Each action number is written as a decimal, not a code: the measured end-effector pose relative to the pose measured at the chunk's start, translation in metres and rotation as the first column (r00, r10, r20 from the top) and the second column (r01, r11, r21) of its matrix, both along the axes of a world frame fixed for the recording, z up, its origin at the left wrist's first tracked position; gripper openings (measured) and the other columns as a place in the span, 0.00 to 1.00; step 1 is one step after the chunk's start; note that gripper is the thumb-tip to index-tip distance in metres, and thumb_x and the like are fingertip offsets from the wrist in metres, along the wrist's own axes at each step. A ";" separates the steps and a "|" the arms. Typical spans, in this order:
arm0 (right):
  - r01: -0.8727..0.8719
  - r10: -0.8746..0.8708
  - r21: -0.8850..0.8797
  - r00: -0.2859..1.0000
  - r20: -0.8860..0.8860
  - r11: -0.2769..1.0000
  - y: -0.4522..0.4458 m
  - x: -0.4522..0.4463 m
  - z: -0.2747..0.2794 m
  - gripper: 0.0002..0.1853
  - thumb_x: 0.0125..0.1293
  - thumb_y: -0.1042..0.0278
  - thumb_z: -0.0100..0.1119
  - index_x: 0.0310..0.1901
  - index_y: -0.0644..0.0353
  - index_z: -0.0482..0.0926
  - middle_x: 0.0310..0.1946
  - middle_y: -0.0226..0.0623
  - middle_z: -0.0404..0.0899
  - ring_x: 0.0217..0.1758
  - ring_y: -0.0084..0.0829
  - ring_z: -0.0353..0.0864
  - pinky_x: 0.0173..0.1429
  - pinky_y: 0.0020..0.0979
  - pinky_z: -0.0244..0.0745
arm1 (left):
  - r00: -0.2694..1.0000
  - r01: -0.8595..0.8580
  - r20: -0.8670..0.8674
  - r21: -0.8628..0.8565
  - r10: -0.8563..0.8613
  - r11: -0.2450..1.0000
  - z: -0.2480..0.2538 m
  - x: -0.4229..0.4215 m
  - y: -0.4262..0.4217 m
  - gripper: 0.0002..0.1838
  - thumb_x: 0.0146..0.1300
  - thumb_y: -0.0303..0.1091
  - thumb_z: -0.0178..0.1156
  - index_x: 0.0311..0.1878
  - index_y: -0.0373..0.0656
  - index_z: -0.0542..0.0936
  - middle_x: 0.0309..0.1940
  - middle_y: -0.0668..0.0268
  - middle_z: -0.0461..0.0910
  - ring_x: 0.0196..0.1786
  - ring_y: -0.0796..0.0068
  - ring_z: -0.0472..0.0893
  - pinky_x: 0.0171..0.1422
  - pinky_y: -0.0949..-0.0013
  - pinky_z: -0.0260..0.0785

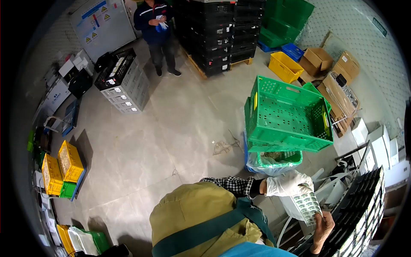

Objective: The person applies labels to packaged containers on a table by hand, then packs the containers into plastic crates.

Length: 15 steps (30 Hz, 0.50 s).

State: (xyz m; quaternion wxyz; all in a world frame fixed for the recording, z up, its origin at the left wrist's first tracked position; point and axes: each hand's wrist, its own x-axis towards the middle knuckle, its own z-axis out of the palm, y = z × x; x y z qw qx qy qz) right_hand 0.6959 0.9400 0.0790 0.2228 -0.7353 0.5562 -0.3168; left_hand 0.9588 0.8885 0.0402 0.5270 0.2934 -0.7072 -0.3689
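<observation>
A white sheet point(306, 207) with rows of small green printed labels is at the lower right. My left hand point(291, 183), in a white glove, pinches its upper edge. The bare fingers of my right hand point(324, 227) grip its lower right edge. White material hangs just behind the sheet. Close by on the right stands a tall stack of black trays point(359, 214). Above my left hand, a green basket lined with clear plastic point(276, 162) sits below a large green crate point(291, 113).
A person point(156, 34) stands at the top beside stacked black crates point(214, 38). Grey crates point(126, 94) stand at upper left, yellow crates point(70, 160) at far left. A yellow bin point(284, 67) and cardboard boxes point(317, 60) are at upper right.
</observation>
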 end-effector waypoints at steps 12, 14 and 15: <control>0.148 -0.149 -0.039 0.988 -0.043 0.988 0.061 -0.015 0.018 0.06 0.55 0.75 0.62 0.27 0.67 0.75 0.19 0.37 0.69 0.22 0.24 0.66 0.28 0.26 0.63 | 0.981 0.190 -0.001 0.145 -0.192 0.971 0.004 -0.025 0.005 0.08 0.61 0.34 0.61 0.37 0.39 0.79 0.30 0.60 0.81 0.34 0.69 0.81 0.38 0.68 0.72; 0.267 -0.256 0.122 0.962 -0.099 0.956 0.081 -0.013 0.045 0.09 0.60 0.71 0.61 0.29 0.68 0.76 0.18 0.38 0.68 0.23 0.21 0.64 0.28 0.26 0.63 | 0.939 0.335 -0.224 0.407 -0.262 0.850 0.023 -0.037 0.013 0.05 0.61 0.28 0.60 0.37 0.37 0.79 0.32 0.62 0.82 0.35 0.75 0.81 0.41 0.72 0.74; 0.281 -0.278 0.110 0.959 -0.046 0.953 0.088 -0.017 0.049 0.10 0.62 0.69 0.61 0.30 0.69 0.76 0.19 0.38 0.69 0.24 0.21 0.62 0.28 0.27 0.63 | 0.873 0.450 -0.379 0.384 -0.307 0.806 0.011 -0.052 0.011 0.05 0.62 0.25 0.58 0.39 0.35 0.78 0.33 0.65 0.82 0.37 0.78 0.79 0.42 0.73 0.74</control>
